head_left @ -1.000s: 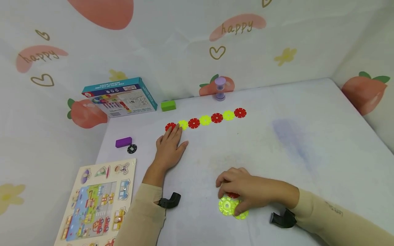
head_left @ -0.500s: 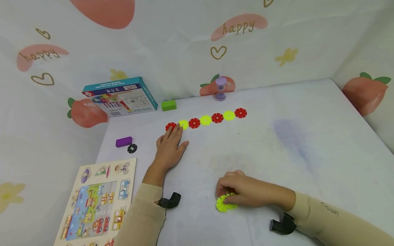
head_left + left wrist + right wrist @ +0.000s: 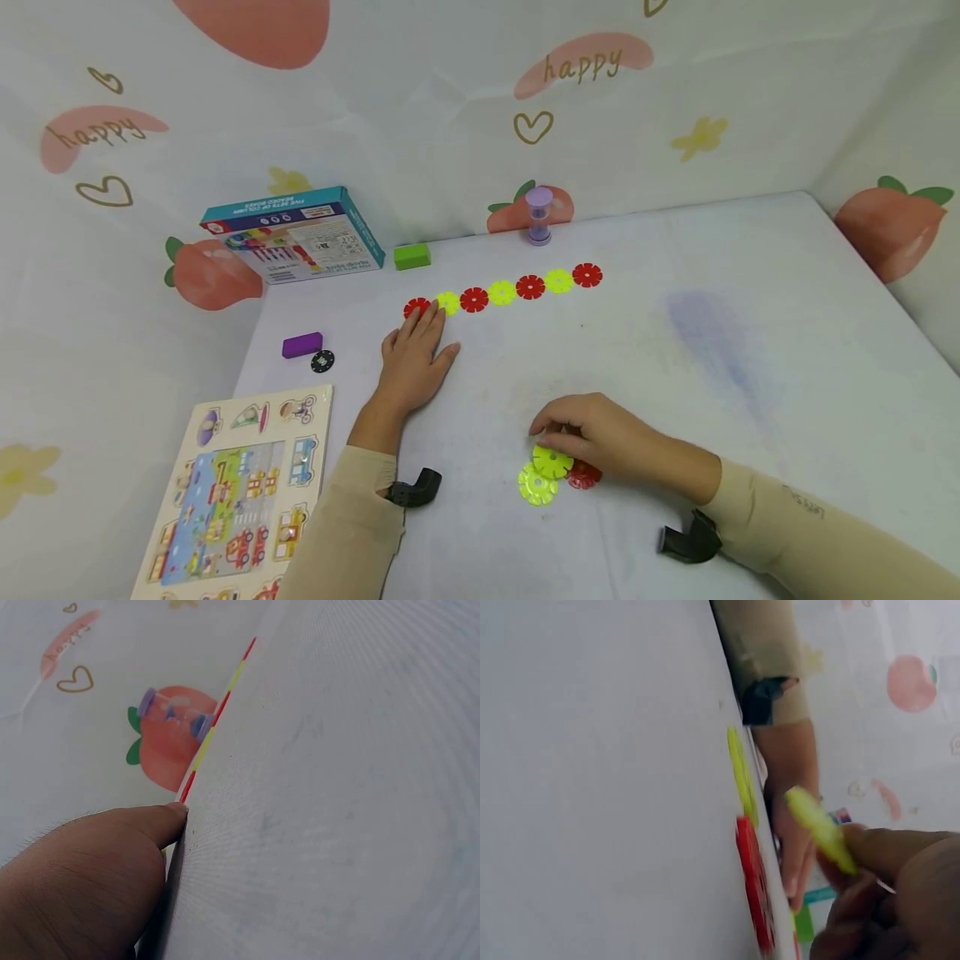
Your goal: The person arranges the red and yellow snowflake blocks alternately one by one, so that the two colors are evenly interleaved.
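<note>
My right hand (image 3: pixel 600 429) pinches a yellow-green snowflake disc (image 3: pixel 552 462) between thumb and finger; the right wrist view shows this disc (image 3: pixel 821 829) raised off the table. Below it lie another yellow-green disc (image 3: pixel 537 484) and a red disc (image 3: pixel 584 475), partly covered by the hand. Farther back, my left hand (image 3: pixel 412 367) lies flat, fingers straight, its fingertips on the leftmost red disc (image 3: pixel 416 309) and at the edge of a yellow-green disc (image 3: pixel 448 303). These two begin a row of alternating red and yellow-green discs, ending at a red disc (image 3: pixel 587 275).
Behind the row stand a purple sand timer (image 3: pixel 538 217), a green block (image 3: pixel 412 256) and a printed box (image 3: pixel 296 237). On the left are a purple block (image 3: pixel 302 345), a black chip (image 3: pixel 322 361) and a wooden puzzle board (image 3: pixel 327 417). Patterned cloth walls border the table.
From gathering over the pile of discs, my right hand has come up with one yellow-green disc, uncovering part of the red disc. The left hand stays in place.
</note>
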### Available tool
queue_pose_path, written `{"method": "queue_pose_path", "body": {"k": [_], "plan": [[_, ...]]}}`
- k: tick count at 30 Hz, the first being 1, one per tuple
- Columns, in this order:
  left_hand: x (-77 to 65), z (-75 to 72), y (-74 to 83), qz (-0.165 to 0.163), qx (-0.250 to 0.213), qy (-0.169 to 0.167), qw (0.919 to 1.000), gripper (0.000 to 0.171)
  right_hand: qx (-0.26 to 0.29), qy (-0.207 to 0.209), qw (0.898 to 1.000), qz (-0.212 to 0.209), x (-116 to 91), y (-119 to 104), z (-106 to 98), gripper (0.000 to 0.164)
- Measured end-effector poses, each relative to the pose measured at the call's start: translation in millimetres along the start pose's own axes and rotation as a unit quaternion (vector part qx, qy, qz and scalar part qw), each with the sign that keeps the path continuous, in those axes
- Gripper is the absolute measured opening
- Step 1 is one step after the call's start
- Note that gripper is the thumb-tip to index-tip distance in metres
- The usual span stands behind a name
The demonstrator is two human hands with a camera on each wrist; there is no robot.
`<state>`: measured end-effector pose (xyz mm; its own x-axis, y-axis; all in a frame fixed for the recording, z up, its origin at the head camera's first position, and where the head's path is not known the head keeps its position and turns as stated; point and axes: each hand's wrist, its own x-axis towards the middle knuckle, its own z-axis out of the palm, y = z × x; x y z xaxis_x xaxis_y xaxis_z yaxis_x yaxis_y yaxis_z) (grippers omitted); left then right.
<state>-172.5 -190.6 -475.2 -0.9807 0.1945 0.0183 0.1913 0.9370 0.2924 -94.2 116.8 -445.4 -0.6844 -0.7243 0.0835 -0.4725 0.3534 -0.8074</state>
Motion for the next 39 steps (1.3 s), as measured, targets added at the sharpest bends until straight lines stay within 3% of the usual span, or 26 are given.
{"method": "queue_pose_path", "body": {"k": [4,8,10,17,22,26,32,39], "plan": [[0.4,0.0,0.6,-0.001,0.001,-0.001,1.0000,0.072,0.091,0.020,0.994,0.057,4,7,-16,0.023],[0.2,-0.7,1.5,0.000,-0.003,0.000,1.0000,0.072,0.156,0.096,0.980,0.075,10,12,-40,0.019],[0.3,-0.5,1.6,0.001,-0.005,0.001,1.0000,0.072,0.163,0.141,0.974,0.075,12,17,-55,0.014],[1.9,2.5,0.7,0.001,-0.002,0.004,1.0000,0.072,0.090,0.253,0.949,0.166,24,72,-109,0.019],[2.5,4.0,0.9,0.003,-0.001,0.008,1.0000,0.072,0.007,0.300,0.926,0.228,29,104,-135,0.026],[2.1,3.3,0.8,0.004,0.000,0.009,1.0000,0.072,-0.067,0.289,0.922,0.248,27,115,-140,0.034],[-0.4,-0.2,-0.8,-0.001,-0.002,0.004,1.0000,0.073,-0.196,0.252,0.922,0.221,24,114,-137,0.035],[0.9,0.3,-0.6,0.002,-0.003,0.004,1.0000,0.073,-0.292,0.121,0.926,0.205,24,116,-136,0.050]]}}
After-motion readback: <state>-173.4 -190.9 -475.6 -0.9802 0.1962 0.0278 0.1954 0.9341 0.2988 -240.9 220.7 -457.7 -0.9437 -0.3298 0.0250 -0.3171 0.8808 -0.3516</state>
